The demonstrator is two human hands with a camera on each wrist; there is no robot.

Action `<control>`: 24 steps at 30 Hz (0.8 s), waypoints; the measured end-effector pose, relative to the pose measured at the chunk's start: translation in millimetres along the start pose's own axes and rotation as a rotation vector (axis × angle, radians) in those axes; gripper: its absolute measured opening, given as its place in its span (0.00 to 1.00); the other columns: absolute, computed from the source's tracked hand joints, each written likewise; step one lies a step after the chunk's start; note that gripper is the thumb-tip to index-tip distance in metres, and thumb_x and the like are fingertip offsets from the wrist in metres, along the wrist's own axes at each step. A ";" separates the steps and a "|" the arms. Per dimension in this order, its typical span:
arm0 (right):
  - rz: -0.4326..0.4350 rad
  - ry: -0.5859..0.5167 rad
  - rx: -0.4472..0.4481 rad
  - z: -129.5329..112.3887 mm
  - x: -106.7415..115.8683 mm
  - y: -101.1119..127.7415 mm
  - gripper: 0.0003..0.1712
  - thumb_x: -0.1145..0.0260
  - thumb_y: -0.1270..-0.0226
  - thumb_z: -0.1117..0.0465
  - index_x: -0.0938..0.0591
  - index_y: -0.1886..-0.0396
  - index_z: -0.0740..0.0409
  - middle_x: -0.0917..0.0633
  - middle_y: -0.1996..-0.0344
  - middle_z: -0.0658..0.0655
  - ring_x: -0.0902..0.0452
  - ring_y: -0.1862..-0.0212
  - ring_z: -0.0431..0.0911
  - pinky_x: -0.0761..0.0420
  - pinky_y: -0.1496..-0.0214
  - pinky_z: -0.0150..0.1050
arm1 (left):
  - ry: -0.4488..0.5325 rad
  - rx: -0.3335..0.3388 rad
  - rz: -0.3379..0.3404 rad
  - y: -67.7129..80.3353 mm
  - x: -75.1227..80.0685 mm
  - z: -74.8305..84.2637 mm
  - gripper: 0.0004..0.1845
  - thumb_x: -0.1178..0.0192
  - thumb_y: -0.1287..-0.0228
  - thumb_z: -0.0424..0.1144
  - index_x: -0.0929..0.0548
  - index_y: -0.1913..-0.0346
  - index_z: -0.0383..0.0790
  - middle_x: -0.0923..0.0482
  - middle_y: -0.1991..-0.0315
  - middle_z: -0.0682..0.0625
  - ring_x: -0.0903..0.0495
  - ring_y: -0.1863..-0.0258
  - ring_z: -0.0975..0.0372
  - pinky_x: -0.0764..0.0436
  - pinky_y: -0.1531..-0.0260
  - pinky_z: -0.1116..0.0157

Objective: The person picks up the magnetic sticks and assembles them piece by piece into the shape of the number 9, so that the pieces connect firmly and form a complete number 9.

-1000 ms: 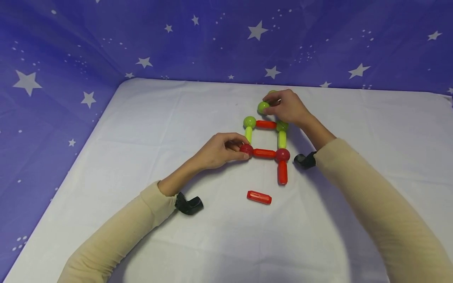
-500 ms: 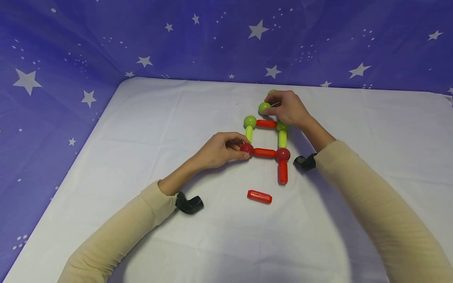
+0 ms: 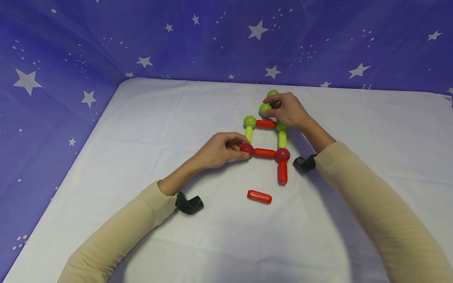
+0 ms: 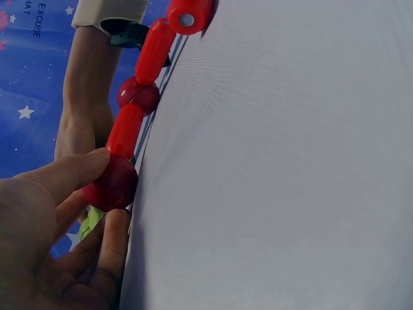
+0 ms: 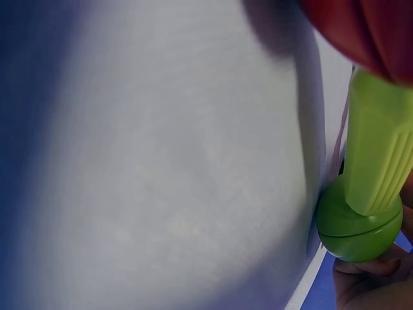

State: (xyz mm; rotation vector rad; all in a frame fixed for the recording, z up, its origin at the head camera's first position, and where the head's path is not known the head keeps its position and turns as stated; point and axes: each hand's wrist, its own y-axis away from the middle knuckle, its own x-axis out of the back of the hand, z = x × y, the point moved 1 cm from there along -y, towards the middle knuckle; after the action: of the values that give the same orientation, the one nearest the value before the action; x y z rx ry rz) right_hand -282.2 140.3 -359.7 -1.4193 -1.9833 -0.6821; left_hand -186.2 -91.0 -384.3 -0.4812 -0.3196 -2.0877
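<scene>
My left hand [image 3: 217,151] pinches a red ball [image 3: 246,149] between thumb and fingers, at the near left corner of a square of balls and rods; the left wrist view also shows this grip. Two red rods, among them the near rod [image 3: 264,153], and two yellow-green rods [image 3: 282,139] form its sides. Beyond the square, my right hand [image 3: 288,110] pinches a loose green ball [image 3: 265,109] with thumb and fingertips. Its wrist view shows a green corner ball [image 5: 358,223], with parts of the hand behind it. Another green ball [image 3: 273,93] lies just past the fingers.
From the near right red ball [image 3: 282,154] a red rod [image 3: 282,173] points toward me. A single red rod [image 3: 259,196] lies apart on the white cloth [image 3: 212,243]. A blue star-patterned cloth [image 3: 198,47] rises at the back and left.
My right hand and its green ball have shifted slightly toward me, and more of the far green ball shows. My left hand stays on the red ball.
</scene>
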 end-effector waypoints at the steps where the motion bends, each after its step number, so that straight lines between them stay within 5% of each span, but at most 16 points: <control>1: 0.000 0.000 0.000 -0.1 -0.1 0.0 0.23 0.32 0.33 0.64 0.21 0.40 0.67 0.20 0.49 0.67 0.25 0.46 0.58 0.27 0.42 0.51 | 0.000 0.000 0.000 0.2 0.1 0.4 0.16 0.28 0.42 0.39 0.16 0.51 0.41 0.19 0.64 0.51 0.22 0.63 0.59 0.23 0.59 0.64; 24: 0.115 -0.039 0.058 0.4 17.4 30.8 0.22 0.29 0.37 0.61 0.19 0.44 0.64 0.18 0.52 0.64 0.23 0.49 0.56 0.25 0.47 0.50 | -0.020 0.007 0.007 -0.1 -0.3 0.3 0.16 0.27 0.42 0.39 0.16 0.51 0.42 0.19 0.64 0.51 0.22 0.63 0.59 0.24 0.59 0.64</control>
State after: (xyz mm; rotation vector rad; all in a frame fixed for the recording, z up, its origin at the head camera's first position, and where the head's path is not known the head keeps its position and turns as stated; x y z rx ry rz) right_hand -257.2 160.9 -345.4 -1.5086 -1.9184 -0.5461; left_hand -186.1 -90.6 -384.2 -0.4986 -0.3363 -2.0757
